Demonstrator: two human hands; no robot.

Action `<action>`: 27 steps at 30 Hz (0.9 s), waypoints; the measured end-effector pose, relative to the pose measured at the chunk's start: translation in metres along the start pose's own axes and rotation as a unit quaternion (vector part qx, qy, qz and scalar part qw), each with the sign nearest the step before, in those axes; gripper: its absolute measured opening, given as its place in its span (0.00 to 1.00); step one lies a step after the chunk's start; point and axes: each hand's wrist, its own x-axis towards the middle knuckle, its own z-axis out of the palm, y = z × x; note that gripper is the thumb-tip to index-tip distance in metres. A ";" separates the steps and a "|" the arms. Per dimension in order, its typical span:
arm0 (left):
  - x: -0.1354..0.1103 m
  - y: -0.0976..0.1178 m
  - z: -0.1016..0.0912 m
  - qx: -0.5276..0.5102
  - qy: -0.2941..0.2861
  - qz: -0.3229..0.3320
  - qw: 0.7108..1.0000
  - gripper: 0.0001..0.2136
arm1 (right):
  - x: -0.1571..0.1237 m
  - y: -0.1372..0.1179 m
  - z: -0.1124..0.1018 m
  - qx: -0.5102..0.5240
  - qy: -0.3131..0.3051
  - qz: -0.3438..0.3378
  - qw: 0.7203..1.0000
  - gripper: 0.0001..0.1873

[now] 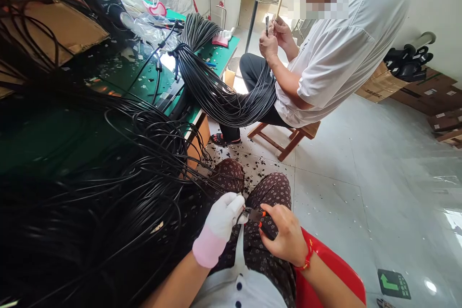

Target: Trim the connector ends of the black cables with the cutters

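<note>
Head view, white-gloved left hand (221,221) pinches thin black cable (238,217), right hand (288,235) grips orange-handled metal pliers (255,215), open grey-tiled floor (334,211) beside green table edge (229,52).

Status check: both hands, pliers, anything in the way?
Right hand gripping pliers. Gloved left hand at pliers' tip, apparently pinching a cable. Black cable pile crowds left side, covering neither hand.
</note>
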 end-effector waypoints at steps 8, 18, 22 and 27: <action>-0.004 0.006 0.005 0.003 0.017 0.000 1.000 0.14 | 0.002 0.004 0.001 -0.050 -0.011 -0.027 0.998 0.27; 0.000 -0.003 0.011 -0.219 0.052 -0.032 0.974 0.09 | 0.000 0.013 0.006 -0.083 0.062 -0.053 0.993 0.16; 0.005 0.003 0.006 -0.297 0.055 -0.058 0.952 0.07 | -0.001 0.010 0.005 -0.018 0.087 -0.010 0.996 0.15; 0.004 0.005 0.004 -0.278 0.048 -0.043 0.958 0.08 | -0.005 0.006 0.012 0.052 0.096 0.062 0.992 0.19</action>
